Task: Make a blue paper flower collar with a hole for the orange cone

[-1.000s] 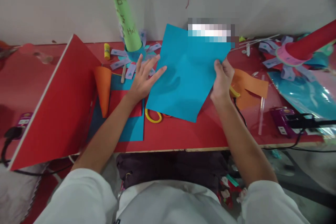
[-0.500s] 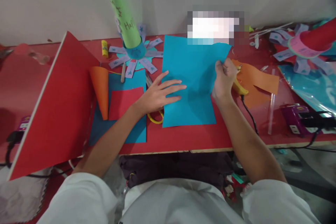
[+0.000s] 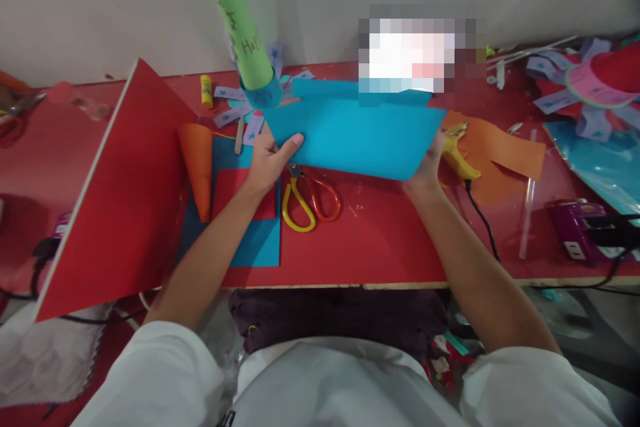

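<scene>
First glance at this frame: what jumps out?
The blue sheet at mid-frame, held off the red table, with the left hand and right hand gripping its two ends. Just in front of it lie scissors with yellow and orange handles. A green tube rises tilted behind, and a big red board slants at the left.

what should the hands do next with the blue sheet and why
Probably carry the raised near edge over toward the far edge, keeping both ends level. The left hand grips the blue sheet at its left end, the right hand at its right; the near edge is up off the table, above the scissors.
</scene>
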